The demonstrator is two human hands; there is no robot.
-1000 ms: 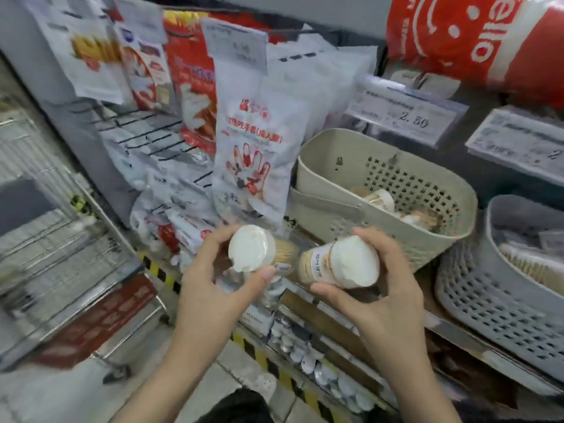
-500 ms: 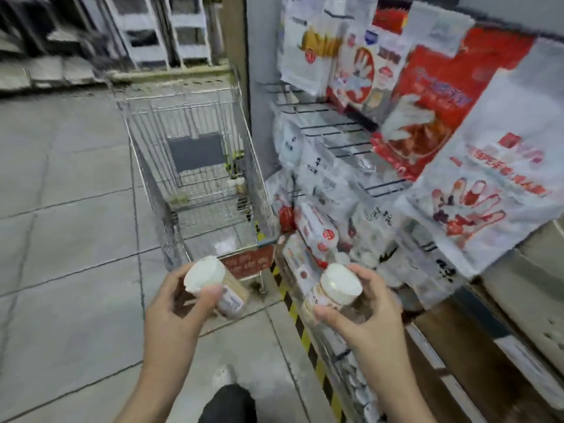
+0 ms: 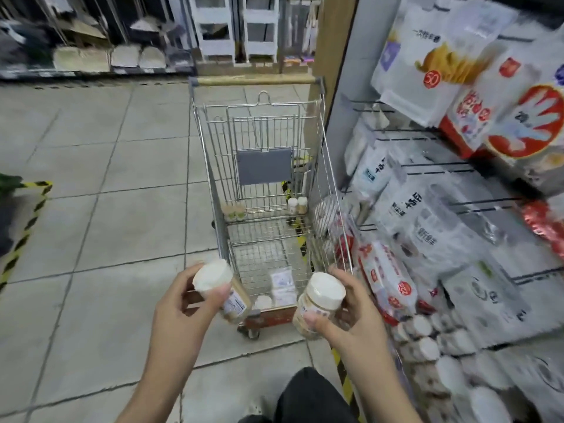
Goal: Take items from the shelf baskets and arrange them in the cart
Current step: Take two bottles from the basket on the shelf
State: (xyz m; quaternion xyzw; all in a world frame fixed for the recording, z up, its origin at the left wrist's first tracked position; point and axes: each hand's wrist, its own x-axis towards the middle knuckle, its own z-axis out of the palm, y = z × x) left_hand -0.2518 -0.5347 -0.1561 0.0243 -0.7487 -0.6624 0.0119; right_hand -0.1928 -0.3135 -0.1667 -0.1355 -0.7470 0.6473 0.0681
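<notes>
My left hand point(image 3: 180, 309) grips a small clear jar with a white lid point(image 3: 213, 277), tilted toward the cart. My right hand point(image 3: 351, 319) holds a second white-lidded jar point(image 3: 320, 300) of the same kind. Both jars hover just before the near end of a wire shopping cart point(image 3: 329, 184). Inside the cart, small jars point(image 3: 297, 204) stand at the far right, others point(image 3: 233, 212) at the far left, and white packets point(image 3: 282, 285) plus a white lid point(image 3: 263, 301) lie near the front. The shelf baskets are out of view.
Hanging packs of disposable gloves and bags point(image 3: 427, 227) fill the rack on the right, close against the cart. Rows of white-lidded jars point(image 3: 427, 343) sit low on the right. Grey tiled floor point(image 3: 106, 209) spreads left, with yellow-black tape point(image 3: 27, 227). My dark trouser leg point(image 3: 305, 395) shows below.
My view has swung left from the shelf baskets to the cart, which now sits straight ahead and closer. Both hands still carry their jars, now near the cart's front end.
</notes>
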